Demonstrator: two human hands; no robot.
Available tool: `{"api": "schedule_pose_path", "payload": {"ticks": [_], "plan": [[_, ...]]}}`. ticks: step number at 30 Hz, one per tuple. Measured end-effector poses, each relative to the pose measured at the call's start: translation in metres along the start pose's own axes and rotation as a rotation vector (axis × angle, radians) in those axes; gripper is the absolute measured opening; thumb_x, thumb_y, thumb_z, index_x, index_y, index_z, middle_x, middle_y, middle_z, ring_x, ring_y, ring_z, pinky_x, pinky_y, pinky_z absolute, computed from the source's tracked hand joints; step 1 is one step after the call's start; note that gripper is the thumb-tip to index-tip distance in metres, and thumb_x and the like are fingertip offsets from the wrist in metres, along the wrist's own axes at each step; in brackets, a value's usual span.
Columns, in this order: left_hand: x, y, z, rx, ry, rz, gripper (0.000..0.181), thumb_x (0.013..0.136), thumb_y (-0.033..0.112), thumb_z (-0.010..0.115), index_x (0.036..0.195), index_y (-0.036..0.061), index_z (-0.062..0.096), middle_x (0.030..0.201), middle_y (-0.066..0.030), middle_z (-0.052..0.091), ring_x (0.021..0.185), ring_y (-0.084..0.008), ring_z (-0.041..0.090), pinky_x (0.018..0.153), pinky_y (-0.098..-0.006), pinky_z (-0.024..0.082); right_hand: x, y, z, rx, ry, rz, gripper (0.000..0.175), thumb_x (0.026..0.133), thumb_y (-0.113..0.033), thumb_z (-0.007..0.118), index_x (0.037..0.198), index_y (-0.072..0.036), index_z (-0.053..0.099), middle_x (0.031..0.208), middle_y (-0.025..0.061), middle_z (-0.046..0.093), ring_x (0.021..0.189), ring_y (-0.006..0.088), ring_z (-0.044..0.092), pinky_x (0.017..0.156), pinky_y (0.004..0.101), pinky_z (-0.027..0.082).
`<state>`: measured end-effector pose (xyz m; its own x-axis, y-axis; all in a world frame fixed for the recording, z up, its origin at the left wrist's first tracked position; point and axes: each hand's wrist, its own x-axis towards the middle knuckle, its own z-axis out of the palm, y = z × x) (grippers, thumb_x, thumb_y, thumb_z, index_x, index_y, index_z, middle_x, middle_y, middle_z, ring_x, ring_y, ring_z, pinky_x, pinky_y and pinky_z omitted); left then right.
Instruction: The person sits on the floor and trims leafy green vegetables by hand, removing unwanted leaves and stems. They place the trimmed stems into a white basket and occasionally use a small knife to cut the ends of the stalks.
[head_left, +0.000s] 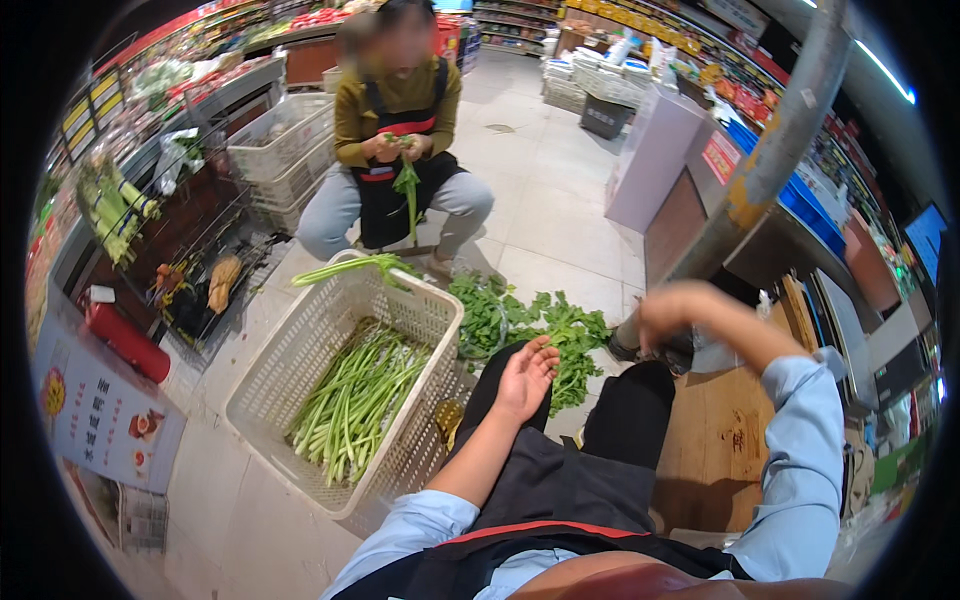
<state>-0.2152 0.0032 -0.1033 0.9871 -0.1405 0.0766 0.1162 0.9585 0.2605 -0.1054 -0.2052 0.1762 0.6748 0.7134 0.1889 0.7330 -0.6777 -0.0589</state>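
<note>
My left hand is palm up over my left knee, fingers loosely curled with nothing in them. To the right, my right hand is raised in front of the metal post and blurred by motion; whether it holds anything cannot be made out. A white perforated plastic crate stands on the floor to my left, with trimmed green celery-like stalks lying in it. One leafy stalk rests across the crate's far rim. Leafy green tops are heaped on the floor beyond my knees.
A seated person opposite handles a leafy stalk. Stacked white crates and a wire rack line the left. A metal post, a wooden board and a counter stand at the right.
</note>
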Motion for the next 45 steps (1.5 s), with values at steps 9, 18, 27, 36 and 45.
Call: {"api": "schedule_pose_path", "payload": {"ticks": [9, 18, 27, 36, 45], "plan": [[-0.003, 0.034, -0.011, 0.040, -0.019, 0.053, 0.037, 0.100, 0.025, 0.049, 0.129, 0.0033, 0.054, 0.110, -0.0084, 0.064, 0.099, -0.0193, 0.061, 0.090, -0.0333, 0.049, -0.104, -0.003, -0.032, -0.093, 0.270, -0.072, 0.058, 0.077, -0.012, 0.078, 0.131, -0.006, 0.058, 0.136, 0.0145, 0.057, 0.128, 0.0347, 0.052, 0.104, 0.0422, 0.044], [-0.013, 0.042, -0.003, 0.063, -0.032, 0.069, 0.036, 0.101, 0.028, 0.047, 0.130, 0.0064, 0.056, 0.127, -0.0120, 0.062, 0.117, -0.0255, 0.060, 0.102, -0.0407, 0.046, -0.215, 0.046, -0.016, 0.047, 1.267, 0.443, 0.026, 0.094, -0.017, 0.056, 0.115, 0.000, 0.056, 0.099, 0.0059, 0.056, 0.097, 0.0163, 0.053, 0.088, 0.0295, 0.043], [-0.023, 0.061, -0.010, -0.014, -0.100, 0.067, 0.037, 0.103, 0.024, 0.043, 0.133, 0.0058, 0.053, 0.133, -0.0136, 0.059, 0.117, -0.0252, 0.060, 0.101, -0.0448, 0.047, -0.137, 0.020, -0.130, 0.163, 0.911, 0.139, 0.029, 0.102, -0.020, 0.049, 0.115, -0.002, 0.069, 0.098, 0.0056, 0.066, 0.091, 0.0153, 0.058, 0.084, 0.0295, 0.044], [-0.046, 0.072, 0.033, 0.422, -0.007, 0.166, 0.048, 0.095, 0.027, 0.059, 0.137, 0.0065, 0.048, 0.134, -0.0120, 0.056, 0.120, -0.0246, 0.056, 0.103, -0.0423, 0.044, -0.076, 0.078, 0.045, 0.200, -0.064, 0.226, 0.045, 0.088, -0.028, 0.071, 0.126, -0.005, 0.062, 0.107, 0.0145, 0.065, 0.096, 0.0246, 0.060, 0.086, 0.0363, 0.049], [0.132, 0.119, 0.027, 2.296, -0.030, 0.287, 0.062, 0.091, 0.052, 0.058, 0.146, 0.0238, 0.048, 0.165, -0.0164, 0.011, 0.153, -0.0362, -0.002, 0.119, -0.0584, 0.002, -0.053, 0.093, 0.139, -0.173, 0.365, 0.089, 0.078, 0.086, -0.041, 0.069, 0.152, -0.015, 0.037, 0.150, 0.0146, 0.041, 0.137, 0.0349, 0.036, 0.115, 0.0484, 0.029]]}}
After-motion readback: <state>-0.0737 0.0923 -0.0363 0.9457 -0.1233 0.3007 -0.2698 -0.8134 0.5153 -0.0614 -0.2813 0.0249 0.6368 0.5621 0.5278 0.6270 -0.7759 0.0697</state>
